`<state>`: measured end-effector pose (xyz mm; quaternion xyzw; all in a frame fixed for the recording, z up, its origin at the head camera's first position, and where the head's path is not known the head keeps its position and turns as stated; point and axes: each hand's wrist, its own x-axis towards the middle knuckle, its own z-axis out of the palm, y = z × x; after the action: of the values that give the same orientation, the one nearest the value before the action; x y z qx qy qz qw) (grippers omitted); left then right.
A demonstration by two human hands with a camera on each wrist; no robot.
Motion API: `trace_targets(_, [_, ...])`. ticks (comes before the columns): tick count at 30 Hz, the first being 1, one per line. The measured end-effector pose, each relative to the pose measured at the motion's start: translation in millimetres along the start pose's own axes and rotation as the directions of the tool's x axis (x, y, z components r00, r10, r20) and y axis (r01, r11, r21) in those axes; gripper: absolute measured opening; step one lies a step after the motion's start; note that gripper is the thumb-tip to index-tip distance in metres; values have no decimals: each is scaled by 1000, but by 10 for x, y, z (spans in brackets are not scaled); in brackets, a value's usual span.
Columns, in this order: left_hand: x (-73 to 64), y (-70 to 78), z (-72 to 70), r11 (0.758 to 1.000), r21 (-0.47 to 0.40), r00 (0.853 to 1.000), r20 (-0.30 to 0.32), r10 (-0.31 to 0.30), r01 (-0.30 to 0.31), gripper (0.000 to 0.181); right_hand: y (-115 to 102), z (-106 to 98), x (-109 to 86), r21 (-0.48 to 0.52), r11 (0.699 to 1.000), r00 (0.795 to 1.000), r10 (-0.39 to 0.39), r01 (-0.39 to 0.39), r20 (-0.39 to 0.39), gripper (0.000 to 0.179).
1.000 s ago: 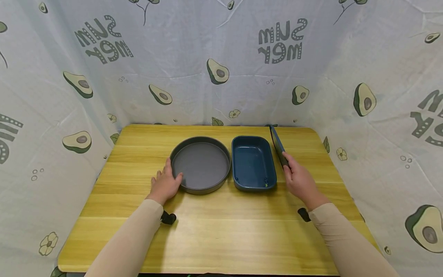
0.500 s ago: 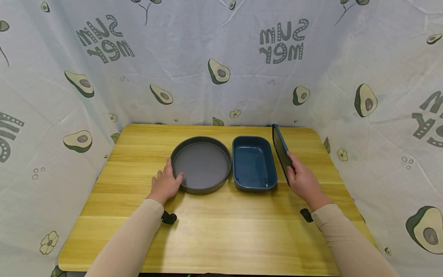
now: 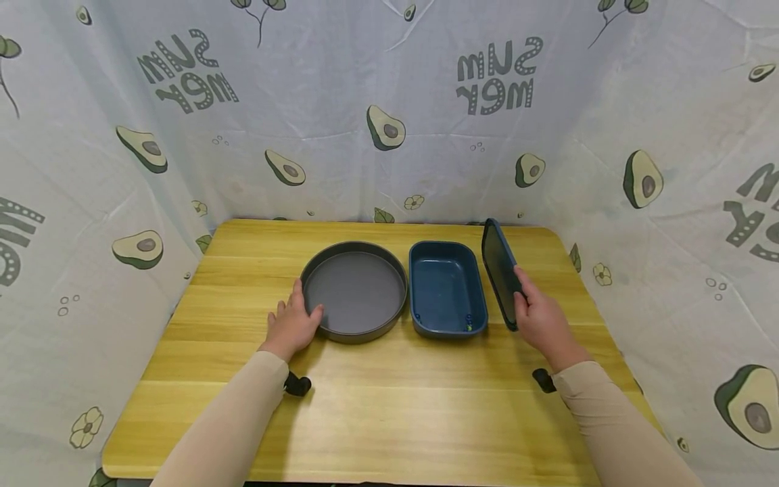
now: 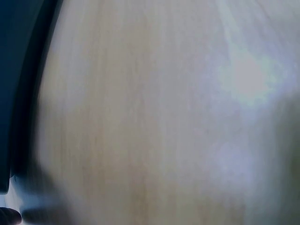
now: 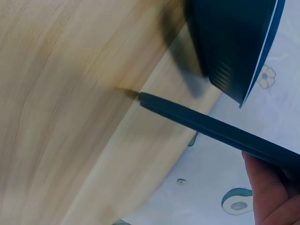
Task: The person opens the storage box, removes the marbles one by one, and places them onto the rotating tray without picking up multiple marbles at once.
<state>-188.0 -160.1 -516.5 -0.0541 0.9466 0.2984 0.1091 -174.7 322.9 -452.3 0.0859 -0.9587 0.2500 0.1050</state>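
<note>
A dark grey round cake pan [image 3: 355, 287] lies on the table. My left hand [image 3: 293, 323] rests at its left side, fingers spread and thumb over the rim; in the left wrist view only a dark wall [image 4: 21, 84] shows at the left edge. Just right of the pan stands a deep blue rectangular dish [image 3: 446, 287] with small dark-blue and green bits at its front corners. My right hand [image 3: 544, 326] grips a flat rectangular lid [image 3: 500, 274], blue-edged and dark-faced, by its right side. The lid stands tilted on edge, right of the dish.
The wooden table [image 3: 389, 412] has rounded corners and carries the dishes toward its back. A white curtain [image 3: 341, 81] printed with avocados hangs behind and on both sides. A black wrist mount [image 3: 297, 384] shows under the left sleeve, another [image 3: 544, 380] by the right.
My right hand has moved a little to the right with the lid, and the lid has tilted so more of its dark face shows. The left hand, pan and dish stay put.
</note>
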Motion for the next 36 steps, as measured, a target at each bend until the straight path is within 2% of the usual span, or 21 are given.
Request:
trace_targets(10, [-5,-1,5,1000,2,1000,0,-1,1,91,87,-33,-1,37,998,999,46,-45,-18,58])
trace_targets(27, [23,-11,16,1000,3,1000,-4,-3,3,90,221,-134,-5,-25,994,994,107,-107,13,71])
trace_targets(36, [14,-16,12,1000,5,1000,4,-13,13,91,279,-161,-15,-37,993,993,112,-111,25,68])
